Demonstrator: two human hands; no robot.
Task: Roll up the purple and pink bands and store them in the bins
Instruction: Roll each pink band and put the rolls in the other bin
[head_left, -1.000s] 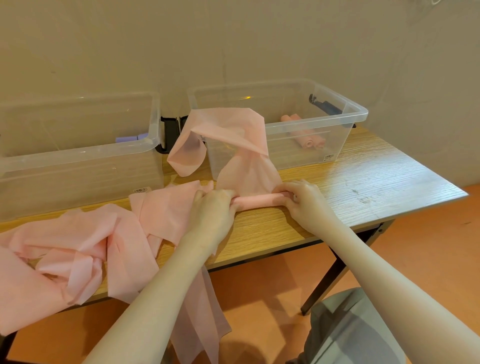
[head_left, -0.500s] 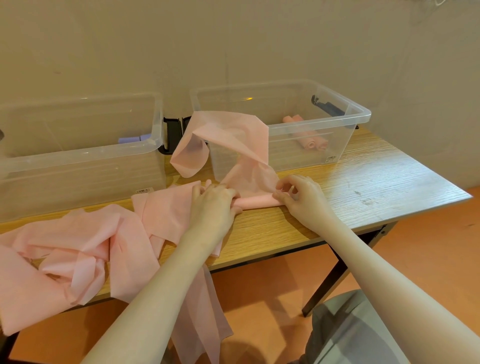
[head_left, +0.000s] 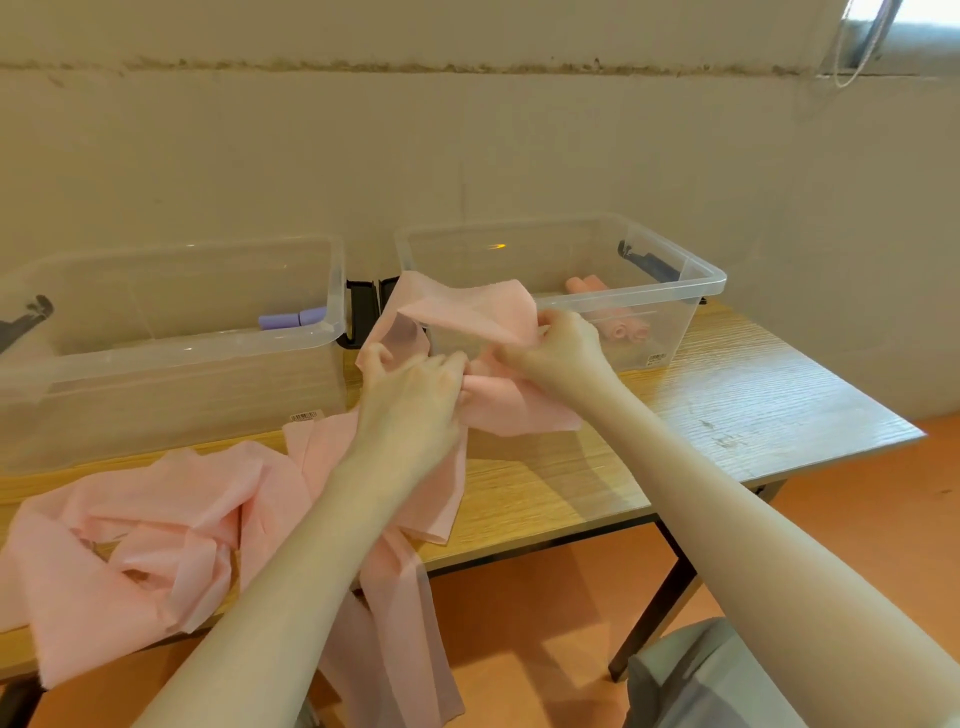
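Note:
A long pink band (head_left: 467, 312) is lifted off the wooden table (head_left: 727, 405) in front of the right bin (head_left: 696, 275). My left hand (head_left: 410, 395) pinches its left part and my right hand (head_left: 556, 348) grips the folded upper edge. The band's loose tail trails under my left arm and hangs over the table's front edge. Rolled pink bands (head_left: 618, 327) lie inside the right bin. Rolled purple bands (head_left: 291, 318) lie in the left bin (head_left: 171, 332).
A heap of more pink bands (head_left: 140, 540) covers the table's left front. Black latches (head_left: 363, 312) sit between the two clear bins. A wall stands right behind the bins. The orange floor (head_left: 545, 613) shows below the table, with my grey-clad knee (head_left: 691, 675) at the lower right.
Both hands rose from the tabletop, lifting the pink band up in front of the right bin. The short roll they pressed on the table is no longer seen there.

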